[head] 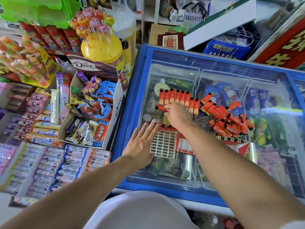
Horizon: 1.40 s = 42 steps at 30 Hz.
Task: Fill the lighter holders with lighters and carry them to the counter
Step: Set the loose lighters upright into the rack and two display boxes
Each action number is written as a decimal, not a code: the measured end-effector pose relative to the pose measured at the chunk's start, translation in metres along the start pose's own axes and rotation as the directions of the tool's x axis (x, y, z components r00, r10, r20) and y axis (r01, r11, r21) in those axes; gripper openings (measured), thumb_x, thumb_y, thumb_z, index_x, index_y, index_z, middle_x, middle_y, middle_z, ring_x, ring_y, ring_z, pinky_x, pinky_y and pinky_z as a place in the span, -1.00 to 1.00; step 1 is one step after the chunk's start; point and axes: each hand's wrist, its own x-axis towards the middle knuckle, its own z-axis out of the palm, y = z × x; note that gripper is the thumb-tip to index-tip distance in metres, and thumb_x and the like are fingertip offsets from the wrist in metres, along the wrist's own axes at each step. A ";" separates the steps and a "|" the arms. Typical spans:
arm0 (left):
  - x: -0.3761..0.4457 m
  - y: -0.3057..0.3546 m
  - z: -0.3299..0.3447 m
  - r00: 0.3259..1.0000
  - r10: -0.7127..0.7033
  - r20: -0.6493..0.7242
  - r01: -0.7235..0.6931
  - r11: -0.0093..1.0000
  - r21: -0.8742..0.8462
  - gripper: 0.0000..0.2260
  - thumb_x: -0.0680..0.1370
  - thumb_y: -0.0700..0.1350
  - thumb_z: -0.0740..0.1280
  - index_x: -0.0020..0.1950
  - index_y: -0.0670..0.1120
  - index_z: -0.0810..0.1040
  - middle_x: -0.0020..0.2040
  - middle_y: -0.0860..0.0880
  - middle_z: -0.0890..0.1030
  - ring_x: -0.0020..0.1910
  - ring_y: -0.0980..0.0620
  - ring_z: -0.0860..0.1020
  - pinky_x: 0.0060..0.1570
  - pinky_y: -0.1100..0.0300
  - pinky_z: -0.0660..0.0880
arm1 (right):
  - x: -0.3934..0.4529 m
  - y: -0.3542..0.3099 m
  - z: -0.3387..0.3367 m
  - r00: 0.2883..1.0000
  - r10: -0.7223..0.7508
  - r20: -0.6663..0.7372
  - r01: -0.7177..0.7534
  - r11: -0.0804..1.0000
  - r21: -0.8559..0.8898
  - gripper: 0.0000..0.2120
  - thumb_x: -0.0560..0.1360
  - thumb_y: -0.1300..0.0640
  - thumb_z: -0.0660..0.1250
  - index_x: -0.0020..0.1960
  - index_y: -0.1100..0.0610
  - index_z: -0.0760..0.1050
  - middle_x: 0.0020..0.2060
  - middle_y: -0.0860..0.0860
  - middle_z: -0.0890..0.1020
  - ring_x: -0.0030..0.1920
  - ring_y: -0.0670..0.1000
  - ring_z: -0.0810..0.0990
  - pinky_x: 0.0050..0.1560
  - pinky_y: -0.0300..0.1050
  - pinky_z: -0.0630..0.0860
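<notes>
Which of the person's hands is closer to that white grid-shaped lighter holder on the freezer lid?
Left. The left hand lies flat against the white lighter holder, touching its left edge. The right hand is beyond the holder's far end, pinching a red lighter.

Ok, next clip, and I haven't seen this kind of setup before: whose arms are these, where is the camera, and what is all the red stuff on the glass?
There is no machine here. A person wears a wide-angle camera on the head, so the one picture looks forward and down along their own bare arms. They stand at a blue chest freezer with a glass lid, which serves as the work surface. On the glass lie red lighters: a neat row and a loose pile. Nearer the person is a white grid holder, mostly empty, with a few lighters along its far edge. The left hand lies flat, steadying the holder. The right hand pinches one lighter. Sweets fill the shelves at left.
</notes>
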 end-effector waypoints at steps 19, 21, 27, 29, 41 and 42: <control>-0.004 0.004 0.000 1.000 0.011 -0.001 -0.011 0.998 -0.055 0.03 0.56 0.02 0.35 0.49 0.10 -0.57 0.54 0.13 -0.52 0.60 -0.02 -0.34 0.59 -0.06 -0.21 | 0.011 0.005 -0.003 1.000 0.013 0.015 -0.014 0.998 0.053 -0.71 0.59 0.19 0.36 0.29 0.05 0.44 0.11 0.00 0.61 -0.09 -0.04 0.59 -0.17 -0.10 0.52; -0.003 0.003 0.000 1.000 0.016 -0.009 -0.016 0.998 -0.059 0.02 0.56 0.03 0.36 0.51 0.09 -0.54 0.55 0.12 -0.50 0.60 -0.03 -0.32 0.59 -0.07 -0.19 | -0.001 0.003 -0.022 0.997 0.009 -0.075 0.004 0.986 0.169 -0.57 0.61 0.17 0.33 0.43 -0.02 0.32 0.19 0.01 0.59 -0.07 -0.02 0.64 -0.15 -0.06 0.62; 0.000 0.001 0.001 0.999 0.026 -0.038 -0.031 0.993 -0.118 0.04 0.55 0.04 0.37 0.49 0.11 -0.56 0.55 0.15 -0.48 0.59 0.05 -0.33 0.59 -0.01 -0.18 | -0.052 -0.002 -0.061 0.997 -0.021 -0.071 0.045 0.934 0.354 -0.59 0.61 0.10 0.34 0.37 -0.15 0.28 -0.08 -0.10 0.62 -0.29 -0.15 0.58 -0.23 -0.09 0.57; -0.002 0.000 0.001 0.996 0.039 -0.076 -0.051 0.985 -0.163 0.02 0.54 -0.01 0.36 0.52 0.10 -0.51 0.56 0.16 -0.46 0.60 0.08 -0.31 0.60 0.05 -0.17 | -0.067 -0.001 -0.059 0.998 -0.042 -0.053 0.057 0.939 0.339 -0.70 0.61 0.05 0.34 0.30 -0.14 0.37 -0.11 -0.15 0.63 -0.28 -0.19 0.56 -0.14 -0.08 0.57; -0.042 -0.009 0.040 0.997 0.057 -0.056 -0.063 0.992 -0.111 -0.38 0.59 -0.01 0.32 0.62 -0.04 0.20 0.63 -0.04 0.14 0.62 -0.09 0.08 0.60 0.00 0.01 | -0.102 -0.009 -0.031 0.996 -0.052 -0.073 0.059 0.993 0.099 -0.80 0.57 0.02 0.40 0.19 -0.08 0.62 0.01 -0.18 0.58 -0.03 -0.19 0.47 -0.05 -0.27 0.29; -0.043 -0.011 0.042 0.998 0.056 0.041 -0.054 0.997 -0.058 -0.33 0.61 0.03 0.30 0.65 -0.02 0.08 0.67 -0.02 0.00 0.64 -0.07 -0.05 0.60 0.02 -0.10 | -0.103 -0.011 -0.029 0.996 -0.040 -0.082 0.047 0.996 0.078 -0.80 0.57 0.03 0.40 0.19 -0.09 0.61 0.05 -0.14 0.62 -0.01 -0.15 0.53 -0.05 -0.26 0.32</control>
